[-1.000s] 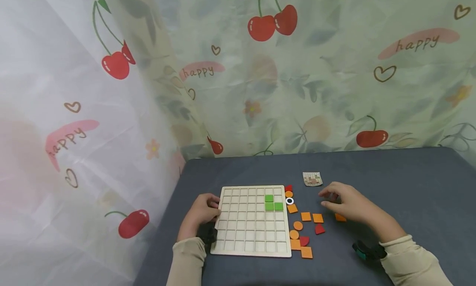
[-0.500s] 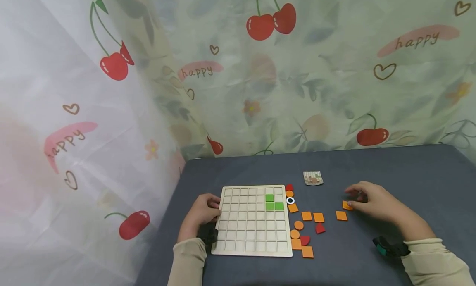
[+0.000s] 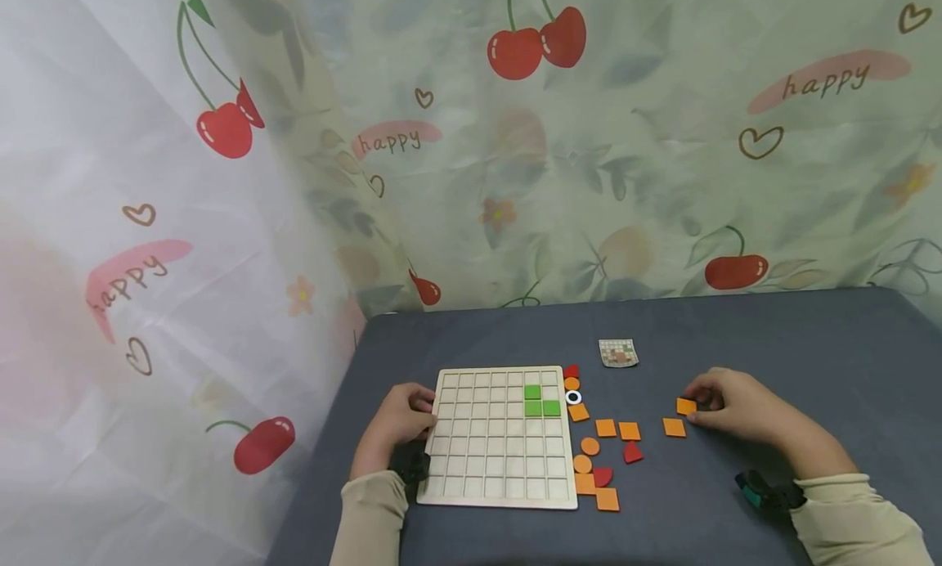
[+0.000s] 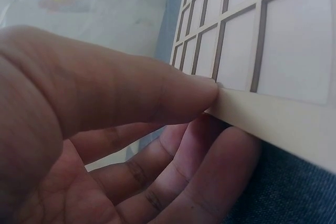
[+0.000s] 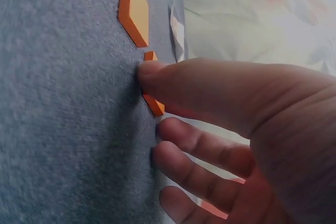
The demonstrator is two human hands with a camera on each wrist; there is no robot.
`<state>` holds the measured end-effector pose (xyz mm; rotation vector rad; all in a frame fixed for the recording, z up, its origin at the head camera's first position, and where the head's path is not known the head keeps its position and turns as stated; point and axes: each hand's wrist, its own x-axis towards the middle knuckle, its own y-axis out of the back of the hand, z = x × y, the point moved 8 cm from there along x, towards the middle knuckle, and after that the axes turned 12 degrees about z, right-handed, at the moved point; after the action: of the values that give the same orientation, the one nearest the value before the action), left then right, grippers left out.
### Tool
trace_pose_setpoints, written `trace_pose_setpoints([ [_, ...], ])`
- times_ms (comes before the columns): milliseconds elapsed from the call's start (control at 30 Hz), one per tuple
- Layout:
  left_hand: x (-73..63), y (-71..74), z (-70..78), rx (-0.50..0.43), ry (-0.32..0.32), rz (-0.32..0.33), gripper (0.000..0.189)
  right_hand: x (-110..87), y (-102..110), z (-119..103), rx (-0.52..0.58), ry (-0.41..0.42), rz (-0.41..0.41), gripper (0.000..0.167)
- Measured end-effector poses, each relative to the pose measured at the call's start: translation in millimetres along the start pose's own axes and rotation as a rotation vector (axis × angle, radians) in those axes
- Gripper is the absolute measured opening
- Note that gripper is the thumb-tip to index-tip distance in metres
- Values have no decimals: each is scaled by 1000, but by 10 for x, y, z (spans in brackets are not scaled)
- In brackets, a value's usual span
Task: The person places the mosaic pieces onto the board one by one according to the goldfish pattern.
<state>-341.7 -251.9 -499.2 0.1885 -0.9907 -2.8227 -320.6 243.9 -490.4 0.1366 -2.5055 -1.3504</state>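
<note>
At the left edge of the pale wooden grid board (image 3: pixel 486 447), my left hand (image 3: pixel 401 417) grips the rim. The left wrist view shows its thumb (image 4: pixel 184 95) on top of the rim and the other fingers curled against the side. Several green square tiles (image 3: pixel 533 392) sit in cells toward the board's upper right. My right hand (image 3: pixel 743 406) pinches an orange square tile (image 3: pixel 686 406) on the table, with the thumb (image 5: pixel 163 80) at its near side and the index finger mostly hidden behind. A second orange square tile (image 3: pixel 674 428) lies just beside it.
Orange squares, orange discs (image 3: pixel 589 446), red quarter-round pieces (image 3: pixel 633 452) and a white ring-marked disc (image 3: pixel 573 397) lie along the board's right side. A small printed pattern card (image 3: pixel 618 353) rests farther back on the dark table (image 3: pixel 809 345). Behind hangs a cherry-print curtain (image 3: pixel 633 165).
My right hand has moved right, from above the loose tiles to the far-right orange square tile, and its fingers have closed at it. My left hand stays at the board's edge.
</note>
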Motion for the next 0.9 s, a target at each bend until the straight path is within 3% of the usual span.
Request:
trace_pose_setpoints([
  [900, 29, -6, -14, 6, -6, 11, 37, 9, -19, -7, -13, -32, 11, 21],
])
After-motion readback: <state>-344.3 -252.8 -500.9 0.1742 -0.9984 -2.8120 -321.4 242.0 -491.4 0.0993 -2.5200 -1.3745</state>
